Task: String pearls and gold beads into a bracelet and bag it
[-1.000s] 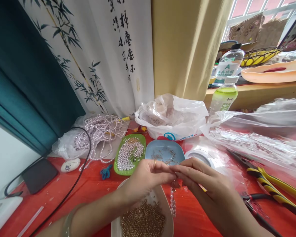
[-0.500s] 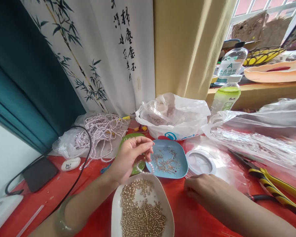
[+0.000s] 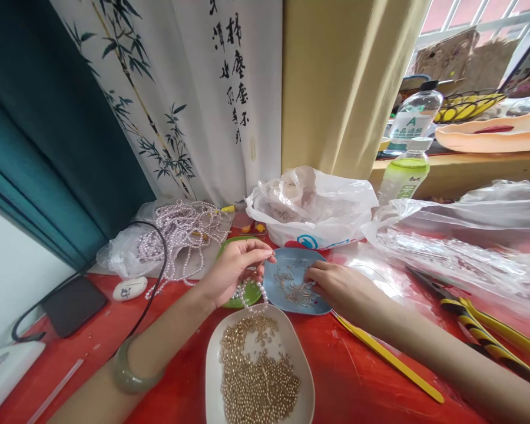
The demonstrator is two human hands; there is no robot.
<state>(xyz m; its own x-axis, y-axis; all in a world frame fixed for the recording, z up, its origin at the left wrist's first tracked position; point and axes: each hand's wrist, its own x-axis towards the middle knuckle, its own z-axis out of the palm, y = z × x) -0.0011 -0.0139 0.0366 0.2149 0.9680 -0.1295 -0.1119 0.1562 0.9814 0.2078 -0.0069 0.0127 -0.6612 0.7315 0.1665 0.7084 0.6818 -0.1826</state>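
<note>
My left hand is raised over a green dish, thumb and fingers pinched together on a strand of pale beads. The strand loops down toward the far rim of a white tray of gold beads. My right hand reaches into the blue tray, its fingers bent down at the small metal pins. Its fingertips are partly hidden, so whatever they pinch does not show. Yellow tweezers lie on the red table below my right forearm.
Pliers with yellow-black handles lie at the right, by a clear plastic bag. A white bag stands behind the blue tray. Lilac bead strands, a black cable and a white case are at the left.
My right hand has moved from the table beside the blue tray up and left into it. The yellow tweezers now show on the table. My left hand stays nearly in place with the strand.
</note>
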